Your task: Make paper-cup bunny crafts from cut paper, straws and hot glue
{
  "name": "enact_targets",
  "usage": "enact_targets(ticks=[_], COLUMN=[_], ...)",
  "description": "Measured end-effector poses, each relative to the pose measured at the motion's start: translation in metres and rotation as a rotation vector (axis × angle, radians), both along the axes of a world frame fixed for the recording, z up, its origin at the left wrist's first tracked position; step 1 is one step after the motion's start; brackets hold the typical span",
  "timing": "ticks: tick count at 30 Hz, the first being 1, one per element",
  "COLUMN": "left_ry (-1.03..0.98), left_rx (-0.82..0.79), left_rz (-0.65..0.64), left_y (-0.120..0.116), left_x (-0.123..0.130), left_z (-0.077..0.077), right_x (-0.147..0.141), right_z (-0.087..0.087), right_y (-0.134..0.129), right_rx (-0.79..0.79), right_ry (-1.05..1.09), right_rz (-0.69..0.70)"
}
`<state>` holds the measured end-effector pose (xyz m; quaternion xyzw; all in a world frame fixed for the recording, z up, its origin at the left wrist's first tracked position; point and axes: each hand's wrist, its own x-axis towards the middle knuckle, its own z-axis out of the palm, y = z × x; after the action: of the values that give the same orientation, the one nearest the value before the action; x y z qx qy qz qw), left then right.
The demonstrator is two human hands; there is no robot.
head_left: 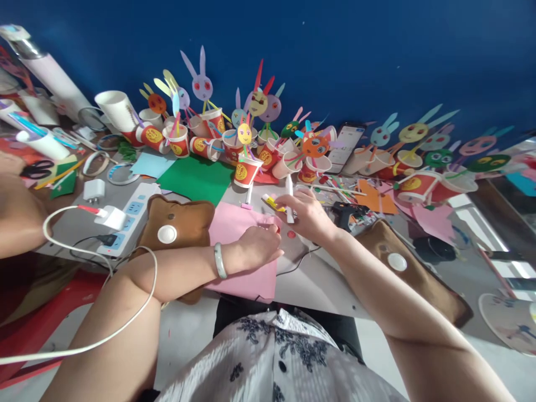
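Note:
My left hand (pixel 259 248), a pale bangle on its wrist, is closed above the pink paper (pixel 234 223). A small red piece (pixel 277 228) shows at its fingertips; its shape is too small to tell. To its right, the fingers of my right hand (pixel 309 213) are closed on a slim white pen-like stick (pixel 290 192), held roughly upright. A yellow marker-like tube (pixel 270 201) lies beside those fingers; whether they touch it is unclear. On the table below the right hand is a small red disc (pixel 291 234).
Paper cups with rabbit-faced figures (pixel 247 167) line the back, near a phone (pixel 349 146). Brown cushions (pixel 182 215) flank my arms. A power strip (pixel 132 215) and white cable lie left; a black glue gun (pixel 345 215) lies right. Another person's arm (pixel 19 218) enters left.

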<state>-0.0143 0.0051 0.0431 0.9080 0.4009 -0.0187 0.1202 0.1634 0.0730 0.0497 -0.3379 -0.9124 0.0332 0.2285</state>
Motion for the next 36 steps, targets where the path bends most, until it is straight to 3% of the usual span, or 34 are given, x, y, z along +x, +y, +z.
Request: enact_targets(ticks=[5, 8, 12, 15, 17, 23, 27, 31, 36], left_ry=[-0.026, -0.015, -0.04, -0.07, -0.057, -0.083, -0.053, -0.032, -0.058], left_rx=[-0.007, 0.014, 0.049, 0.069, -0.015, -0.04, -0.065, -0.081, -0.048], left_rz=[0.004, 0.02, 0.021, 0.055, 0.019, -0.008, 0.006, 0.033, 0.04], left_y=[-0.002, -0.004, -0.007, -0.006, -0.003, 0.002, 0.002, 0.004, 0.002], left_x=[0.002, 0.002, 0.0, -0.001, 0.0, -0.001, -0.002, -0.002, -0.002], left_z=[0.0, 0.001, 0.008, 0.01, 0.008, -0.002, 0.002, 0.008, 0.01], right_x=[-0.051, -0.074, -0.082, -0.072, -0.058, -0.007, 0.018, 0.027, 0.027], right_z=[-0.016, -0.025, -0.03, -0.024, -0.017, 0.003, -0.001, -0.008, -0.022], right_y=[0.032, 0.038, 0.041, 0.036, 0.027, -0.027, -0.066, -0.091, -0.102], right_rx=[-0.107, -0.095, -0.113, -0.118, -0.13, -0.192, -0.379, -0.273, -0.223], right_ry=[-0.171, -0.33, -0.334, -0.236, -0.118, 0.334, 0.465, 0.426, 0.421], right_rz=[0.101, 0.039, 0.01, 0.013, -0.016, -0.209, -0.313, -0.356, -0.38])
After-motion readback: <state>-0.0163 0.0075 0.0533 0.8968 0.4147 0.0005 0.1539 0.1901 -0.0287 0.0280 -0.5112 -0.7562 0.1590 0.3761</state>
